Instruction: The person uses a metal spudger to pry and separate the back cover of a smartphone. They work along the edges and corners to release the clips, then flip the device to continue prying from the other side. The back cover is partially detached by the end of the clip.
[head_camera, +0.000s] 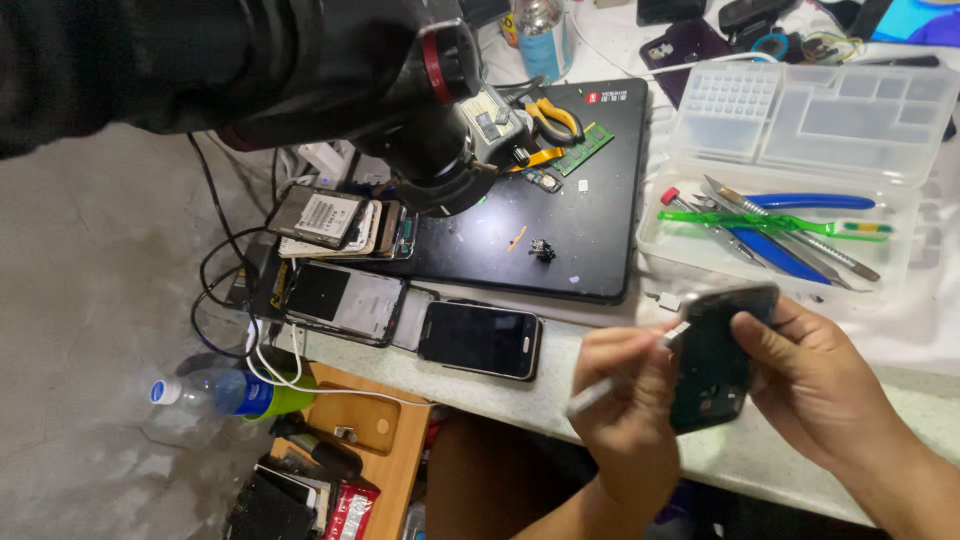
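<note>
The opened phone (715, 360) stands nearly upright, long axis running top to bottom, held off the table's front edge (520, 395), well in front of the clear tool tray (780, 200). The right hand (820, 385) clasps its right side. The left hand (625, 390), just left of the phone, pinches a thin tool (615, 385) whose tip meets the phone's upper left edge. Open room lies below.
</note>
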